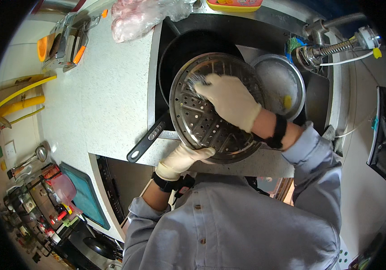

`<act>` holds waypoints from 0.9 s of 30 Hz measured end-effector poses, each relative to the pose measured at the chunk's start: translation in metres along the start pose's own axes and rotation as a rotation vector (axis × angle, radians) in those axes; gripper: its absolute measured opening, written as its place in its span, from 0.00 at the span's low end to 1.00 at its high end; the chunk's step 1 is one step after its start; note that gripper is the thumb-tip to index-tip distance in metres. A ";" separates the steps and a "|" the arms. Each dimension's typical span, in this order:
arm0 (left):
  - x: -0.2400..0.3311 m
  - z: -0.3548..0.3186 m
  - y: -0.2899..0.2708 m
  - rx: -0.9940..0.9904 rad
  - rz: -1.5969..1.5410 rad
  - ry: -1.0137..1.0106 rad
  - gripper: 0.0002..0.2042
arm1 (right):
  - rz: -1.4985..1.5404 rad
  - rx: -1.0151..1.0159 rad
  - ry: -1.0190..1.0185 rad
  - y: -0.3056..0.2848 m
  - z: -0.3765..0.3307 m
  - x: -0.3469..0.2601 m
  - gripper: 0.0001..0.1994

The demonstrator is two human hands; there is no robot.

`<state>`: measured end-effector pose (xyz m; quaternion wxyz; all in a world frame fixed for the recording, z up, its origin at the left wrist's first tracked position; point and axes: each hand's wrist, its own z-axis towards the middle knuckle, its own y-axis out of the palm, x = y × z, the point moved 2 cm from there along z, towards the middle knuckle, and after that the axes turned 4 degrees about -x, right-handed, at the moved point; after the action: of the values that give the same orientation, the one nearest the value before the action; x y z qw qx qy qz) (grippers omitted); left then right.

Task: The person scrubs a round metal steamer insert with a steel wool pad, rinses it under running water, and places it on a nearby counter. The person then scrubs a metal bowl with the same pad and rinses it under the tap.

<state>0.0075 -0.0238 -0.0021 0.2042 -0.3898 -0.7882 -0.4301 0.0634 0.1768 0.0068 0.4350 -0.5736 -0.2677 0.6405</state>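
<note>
A round metal steamer plate (194,118) with many holes and slots is tilted over the front of the dark sink (256,24). My left hand (181,161), in a cream glove, grips its lower rim with the thumb on top. My right hand (232,100), gloved alike, presses on the upper part of the plate. Its fingers are closed on a silvery wire scourer (196,82), somewhat blurred. Behind the plate a black frying pan (175,56) lies in the sink, its handle sticking out over the counter edge.
A metal bowl (276,74) of cloudy, sudsy water with something yellow stands right of the plate. The faucet (321,33) reaches in at upper right. A clear plastic bag (141,18) lies on the counter (112,99). A knife rack (69,45) stands at far left.
</note>
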 end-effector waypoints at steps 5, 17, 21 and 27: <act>0.004 0.000 0.004 0.011 0.006 -0.004 0.20 | 0.041 -0.017 0.003 -0.011 0.009 -0.028 0.12; -0.001 0.003 0.006 0.014 0.044 -0.056 0.23 | 0.067 -0.230 -0.038 -0.012 0.004 -0.052 0.08; -0.002 0.002 0.009 -0.026 0.026 -0.032 0.23 | -0.158 -0.053 0.094 -0.022 0.010 -0.045 0.12; -0.002 0.001 0.009 -0.020 0.028 -0.017 0.21 | -0.025 -0.228 0.016 -0.015 -0.002 -0.066 0.12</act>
<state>0.0163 -0.0210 0.0008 0.1998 -0.4066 -0.7799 -0.4318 0.0663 0.1266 0.0520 0.3771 -0.6211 -0.3422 0.5958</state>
